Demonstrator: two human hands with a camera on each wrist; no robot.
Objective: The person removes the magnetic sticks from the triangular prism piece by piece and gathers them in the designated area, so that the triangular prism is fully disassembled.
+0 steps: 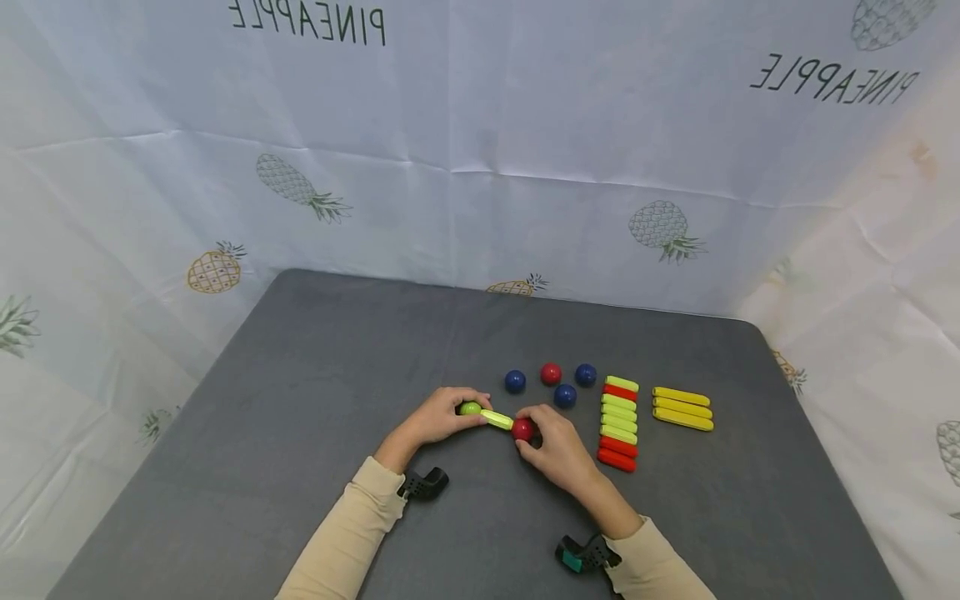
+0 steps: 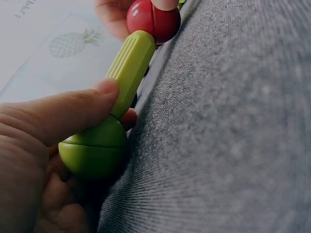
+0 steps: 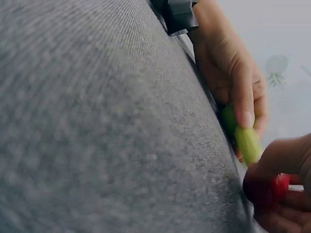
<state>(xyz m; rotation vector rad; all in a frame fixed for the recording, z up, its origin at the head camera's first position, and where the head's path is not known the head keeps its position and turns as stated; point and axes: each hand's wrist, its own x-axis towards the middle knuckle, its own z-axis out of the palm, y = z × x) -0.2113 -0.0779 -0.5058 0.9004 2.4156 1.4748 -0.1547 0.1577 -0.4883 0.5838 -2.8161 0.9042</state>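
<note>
A yellow-green ribbed rod (image 2: 130, 65) spans between a green ball (image 2: 95, 150) at one end and a red ball (image 2: 154, 20) at the other. My left hand (image 1: 442, 414) grips the rod's near end beside the green ball, thumb on top of the rod in the left wrist view. At the other end, my right hand (image 1: 557, 446) pinches the red ball between thumb and fingers. The red ball touches the rod's end. In the right wrist view my fingers cover much of the red ball.
Beyond the hands lie several loose balls, among them a blue ball (image 1: 515, 382) and a red ball (image 1: 551, 373). To the right, a column of green and red rods (image 1: 618, 423) lies beside three yellow rods (image 1: 682, 408). All rest on the grey table (image 1: 315, 358) before a pineapple-print cloth (image 1: 465, 100).
</note>
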